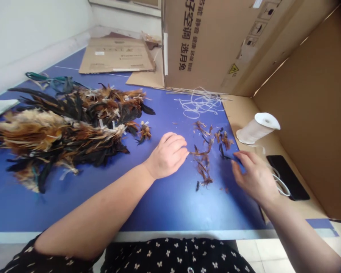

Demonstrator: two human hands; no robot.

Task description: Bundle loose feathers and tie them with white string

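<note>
My left hand (pixel 168 154) rests on the blue table (pixel 165 197), fingers curled and pinched on the stem end of a small brown feather (pixel 199 153). My right hand (pixel 254 175) lies to the right, fingers pinched on a dark feather tip (pixel 229 156). Between the hands lie several loose small brown and black feathers (pixel 205 171). A white cord (pixel 281 185) runs under my right hand from a white spool (pixel 257 128).
A big heap of brown, black and tan feathers (pixel 65 125) covers the table's left. Loose white cord pieces (pixel 199 102) lie at the back. A large cardboard box (pixel 216 41) and cardboard wall stand behind and right. A black phone (pixel 287 176) lies by the spool.
</note>
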